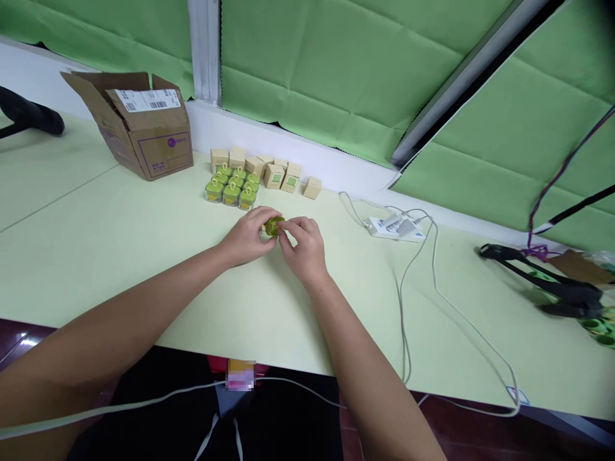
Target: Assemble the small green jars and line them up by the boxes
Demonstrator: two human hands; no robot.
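My left hand (250,238) grips a small green-lidded container (273,226) from its left side, thumb below and fingers above. The fingertips of my right hand (303,246) are pinched together at the right side of the same lid. Its lower part is mostly hidden by my fingers. Just beyond, several matching clear containers with green lids and small loop handles (232,192) stand in tight rows. Small tan cardboard boxes (274,176) are lined up behind them, some with a green panel on the front.
An open cardboard carton (163,150) stands at the back left. A white power strip (394,228) with plugs lies to the right, its cables (435,269) looping over the table (144,237). Black stands (542,282) are at the far right, near green items.
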